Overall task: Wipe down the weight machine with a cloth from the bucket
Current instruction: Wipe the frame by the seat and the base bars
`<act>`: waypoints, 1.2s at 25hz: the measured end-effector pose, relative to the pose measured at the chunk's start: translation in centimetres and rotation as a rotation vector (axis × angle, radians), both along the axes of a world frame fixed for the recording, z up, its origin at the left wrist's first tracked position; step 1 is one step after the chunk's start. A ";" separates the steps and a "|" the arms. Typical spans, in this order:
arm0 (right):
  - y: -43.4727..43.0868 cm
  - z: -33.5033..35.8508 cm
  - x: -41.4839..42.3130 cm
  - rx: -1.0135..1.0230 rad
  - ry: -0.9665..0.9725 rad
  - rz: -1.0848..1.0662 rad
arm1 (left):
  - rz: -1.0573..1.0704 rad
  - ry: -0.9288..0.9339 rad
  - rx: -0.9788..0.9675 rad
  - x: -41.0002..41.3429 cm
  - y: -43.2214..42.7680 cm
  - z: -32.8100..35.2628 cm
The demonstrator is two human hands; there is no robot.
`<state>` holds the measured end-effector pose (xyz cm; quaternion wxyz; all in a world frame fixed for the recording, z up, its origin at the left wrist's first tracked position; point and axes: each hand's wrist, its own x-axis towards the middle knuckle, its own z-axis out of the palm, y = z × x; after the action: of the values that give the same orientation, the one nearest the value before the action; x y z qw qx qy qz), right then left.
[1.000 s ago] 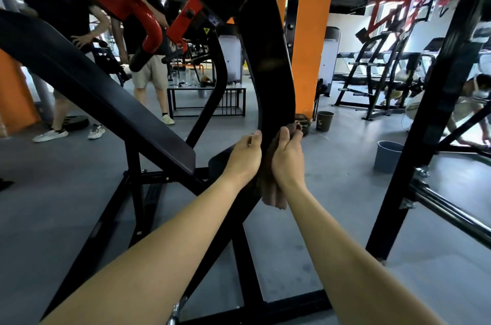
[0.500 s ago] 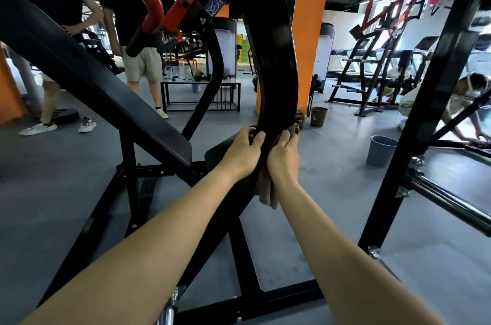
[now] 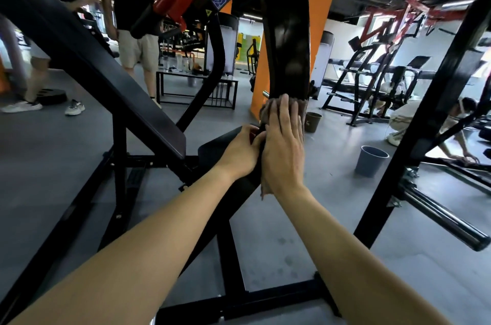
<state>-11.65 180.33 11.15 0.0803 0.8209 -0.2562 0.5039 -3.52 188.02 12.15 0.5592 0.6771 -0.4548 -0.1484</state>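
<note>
**Cloth** [image 3: 265, 113]: brown, spread flat on the near face of the upright [image 3: 288, 45], about mid-height. A loose tail hangs below the wrist.

**Right hand** [image 3: 283, 149]: palm and straight fingers press the cloth to the steel. Nothing is gripped.

**Left hand** [image 3: 239, 150]: fingers curl round the upright's left edge, touching the right thumb. Whether they also pinch the cloth's edge is hidden.

**Bucket** [image 3: 371, 162]: grey, on the floor to the right, well apart from both hands.

**Bar** [image 3: 438, 221]: juts out low on the right, near the right forearm.

**Risks, judged:**
- The cloth is held by palm pressure alone. If that pressure eases, or on a fast stroke, it could bunch or drop.
- The upright curves, so a flat palm may skip its edges and back face.
- The hanging tail may snag on the frame.
- The left fingers lie beside the wiping path and may get rubbed or knocked.
- A wide elbow swing could strike the bar.
</note>
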 end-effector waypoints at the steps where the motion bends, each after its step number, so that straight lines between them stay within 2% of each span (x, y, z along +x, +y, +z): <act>1: -0.2 0.6 -0.3 -0.068 0.077 -0.011 | -0.002 0.017 -0.012 0.0 0.1 -0.2; 7: -1.1 0.6 -2.2 -0.451 0.642 -0.153 | 0.128 0.151 -0.158 0.1 0.5 -3.9; 9: -0.5 1.2 -1.2 -0.497 0.759 -0.203 | 0.154 0.179 -0.151 0.5 0.6 -4.7; 14: 0.8 0.7 2.0 -0.428 0.755 -0.201 | 0.075 0.231 -0.069 1.3 1.6 -6.6; 17: 2.1 -2.0 2.5 -0.423 0.848 -0.134 | 0.076 0.154 0.035 1.8 2.9 -8.5; 19: 1.6 -1.5 2.6 -0.462 0.886 -0.088 | 0.093 0.069 0.104 1.9 3.4 -8.6; 23: 0.7 0.0 2.2 -0.410 0.669 -0.150 | 0.092 -0.006 0.240 1.7 3.2 -6.9; 24: 1.5 -0.9 1.7 -0.367 0.661 -0.168 | 0.087 -0.025 0.278 1.6 3.4 -6.8; 27: 2.7 -4.5 0.7 -0.366 0.802 -0.117 | 0.070 -0.102 0.331 1.7 3.9 -7.4; 30: 0.9 -2.7 0.8 -0.442 0.678 -0.102 | 0.095 -0.144 0.370 1.8 3.7 -7.1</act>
<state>-10.85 181.26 8.40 0.3597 0.8898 -0.1410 0.2429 -1.76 191.68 5.09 0.3977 0.7977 -0.4263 -0.1540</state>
